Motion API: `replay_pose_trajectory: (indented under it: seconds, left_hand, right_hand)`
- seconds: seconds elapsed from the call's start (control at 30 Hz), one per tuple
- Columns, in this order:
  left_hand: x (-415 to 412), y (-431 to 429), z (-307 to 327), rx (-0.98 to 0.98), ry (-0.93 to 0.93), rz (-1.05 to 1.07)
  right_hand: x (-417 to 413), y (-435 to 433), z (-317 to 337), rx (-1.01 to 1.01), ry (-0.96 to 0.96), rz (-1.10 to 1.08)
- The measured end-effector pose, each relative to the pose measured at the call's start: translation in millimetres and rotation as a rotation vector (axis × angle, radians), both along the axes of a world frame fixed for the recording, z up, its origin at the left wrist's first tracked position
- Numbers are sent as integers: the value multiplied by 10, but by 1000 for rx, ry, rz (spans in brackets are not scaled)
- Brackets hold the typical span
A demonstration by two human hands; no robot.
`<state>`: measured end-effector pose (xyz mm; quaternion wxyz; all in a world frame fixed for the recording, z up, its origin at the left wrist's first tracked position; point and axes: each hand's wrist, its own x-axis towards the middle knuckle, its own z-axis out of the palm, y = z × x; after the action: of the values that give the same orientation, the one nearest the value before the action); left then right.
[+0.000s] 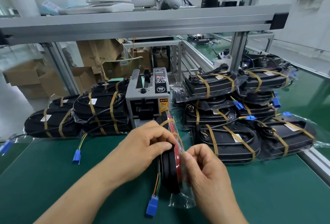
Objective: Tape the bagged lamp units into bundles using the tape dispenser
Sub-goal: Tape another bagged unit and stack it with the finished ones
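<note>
Step in hand, as judged: a tape strip [167,121] is being wrapped onto the bagged lamp unit [172,170], which is held on edge over the desk [71,179], just in front of the tape dispenser [148,98]; L hand [148,141] grip is curled round the unit's upper edge; R hand [205,168] grip is pinched on the clear bag at the unit's R side; whether a strip end is under those fingers can't be told; taped bundles [100,113] are stacked either side of the dispenser. Next, prob.: strip to be smoothed flat w/o creasing the bag; fresh strip to be drawn from the dispenser; blue connector [152,206] & wires to be kept clear of the tape.
</note>
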<state>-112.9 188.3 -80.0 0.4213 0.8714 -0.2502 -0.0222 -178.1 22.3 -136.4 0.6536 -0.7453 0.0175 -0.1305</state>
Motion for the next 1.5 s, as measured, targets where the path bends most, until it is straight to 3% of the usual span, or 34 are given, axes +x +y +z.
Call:
replay_pose_trajectory:
  seconds: [0.2,0.63,0.97,1.17,1.5]
  left_hand:
    - [176,-52,183,144,15,-166]
    - [293,-121,270,281,31,-266]
    - [277,-62,245,226,25,-260]
    - [180,34,314,96,106,-186]
    - [197,-63,395,248,133,-288]
  right_hand:
    - [-15,-3,24,4,-3,-2]
    - [-11,-31,11,11,3,2]
    - [-3,-17,21,41,7,21]
    - [-29,-25,65,37,16,20]
    - [-20,-28,42,62,21,0]
